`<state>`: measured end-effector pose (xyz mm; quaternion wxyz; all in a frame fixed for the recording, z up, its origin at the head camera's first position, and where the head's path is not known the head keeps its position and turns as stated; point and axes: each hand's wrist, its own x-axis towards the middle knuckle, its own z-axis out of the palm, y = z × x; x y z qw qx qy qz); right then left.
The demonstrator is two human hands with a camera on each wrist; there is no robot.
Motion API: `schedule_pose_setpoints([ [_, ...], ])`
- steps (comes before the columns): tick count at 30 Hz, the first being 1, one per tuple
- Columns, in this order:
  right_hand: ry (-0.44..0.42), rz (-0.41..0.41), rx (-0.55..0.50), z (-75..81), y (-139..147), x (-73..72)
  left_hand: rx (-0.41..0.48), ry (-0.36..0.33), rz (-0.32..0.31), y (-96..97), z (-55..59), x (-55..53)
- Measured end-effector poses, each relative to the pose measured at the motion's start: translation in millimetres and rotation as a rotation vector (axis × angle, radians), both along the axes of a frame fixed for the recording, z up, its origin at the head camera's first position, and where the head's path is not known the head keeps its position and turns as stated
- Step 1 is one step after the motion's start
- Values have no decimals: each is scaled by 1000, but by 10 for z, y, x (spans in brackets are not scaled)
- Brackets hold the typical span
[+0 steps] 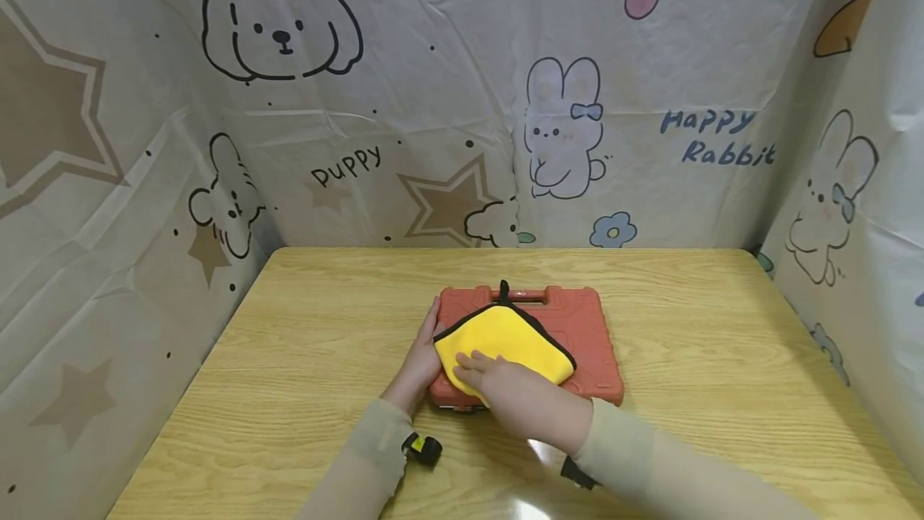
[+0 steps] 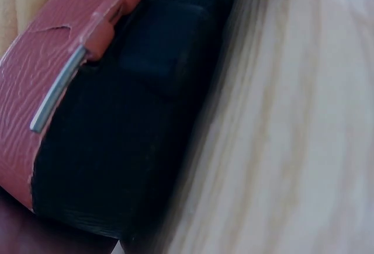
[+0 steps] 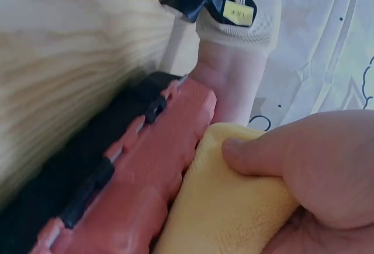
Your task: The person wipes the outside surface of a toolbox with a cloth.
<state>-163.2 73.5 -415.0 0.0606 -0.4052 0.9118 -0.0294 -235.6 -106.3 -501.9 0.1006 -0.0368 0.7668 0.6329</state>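
A red tool case [image 1: 593, 331] with a black lower half [image 2: 117, 149] lies flat on the table, its handle at the far side. Over the left part of its lid is a folded yellow cleaning cloth [image 1: 505, 335] with black edging and a black loop. My right hand [image 1: 520, 396] rests on the cloth with its fingers stretched out; in the right wrist view its thumb [image 3: 251, 157] lies along the fuzzy yellow surface. Against the case's left side, my left hand [image 1: 420, 359] stays with fingers straight along the edge, partly hidden by the cloth.
The wooden table [image 1: 325, 303] extends around the case. A printed cloth wall [image 1: 433, 103] with cartoon animals borders the back and both sides. A black strap device [image 1: 424, 448] sits at the left wrist, another [image 1: 577, 473] at the right.
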Motion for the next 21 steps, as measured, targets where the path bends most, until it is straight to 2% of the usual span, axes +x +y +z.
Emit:
schedule_pose_setpoints([
  [7,-55,-43,-32,6,17,-139,-19,-28,9,10,17,-9],
  [13,-65,-92,-68,16,-7,-270,-30,-30,-4,7,31,-11],
  [21,-107,-165,-29,73,-78,-430,-52,-15,-21,-4,22,-29],
])
